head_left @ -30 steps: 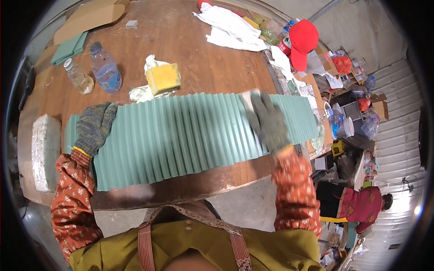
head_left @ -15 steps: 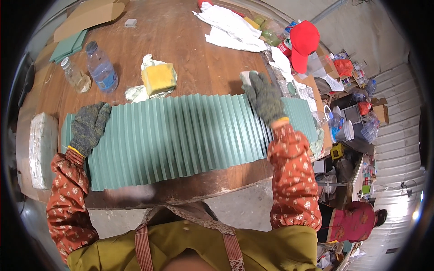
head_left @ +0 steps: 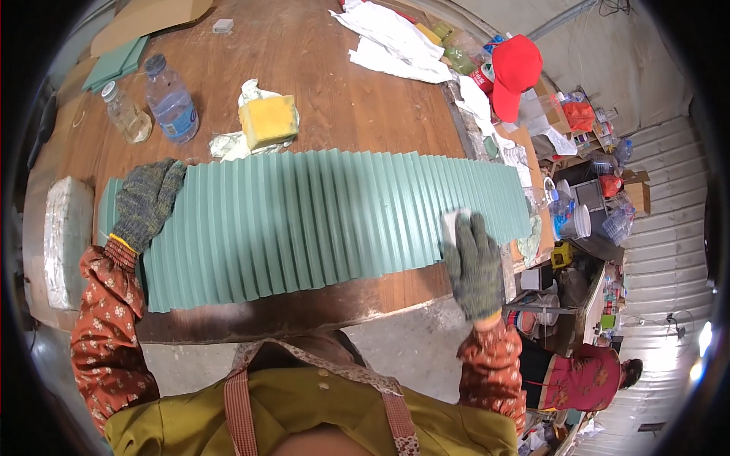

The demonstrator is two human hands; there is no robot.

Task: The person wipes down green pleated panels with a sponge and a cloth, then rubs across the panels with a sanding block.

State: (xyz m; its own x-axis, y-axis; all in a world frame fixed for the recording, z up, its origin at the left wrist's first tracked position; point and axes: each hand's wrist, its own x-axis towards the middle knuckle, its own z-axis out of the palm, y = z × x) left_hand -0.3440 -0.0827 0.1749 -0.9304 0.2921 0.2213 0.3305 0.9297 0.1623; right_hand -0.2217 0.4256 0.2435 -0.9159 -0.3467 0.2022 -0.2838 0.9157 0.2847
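Observation:
A long row of narrow green strips [head_left: 304,220], ridged like a fan, lies across the table in front of me. I cannot tell whether they are separate pieces or one folded sheet. My left hand [head_left: 148,201], in a dark grey knitted glove, rests flat on the row's left end with its fingers stretched out. Near the front edge of the row, toward its right end, my gloved right hand [head_left: 475,266] grips a small white pad [head_left: 454,226] under its fingers. The glove hides most of that pad, so its exact kind does not show.
Beyond the strips sit a yellow sponge block [head_left: 270,121] on a crumpled cloth, a plastic bottle [head_left: 171,102] and a smaller clear bottle [head_left: 125,114]. A wrapped white block [head_left: 67,243] stands at left. A red cap [head_left: 515,72] is at far right; another person [head_left: 585,378] is beyond.
My right hand has swept from the row's far edge toward me to its near edge, carrying the white pad. The left hand stays on the left end.

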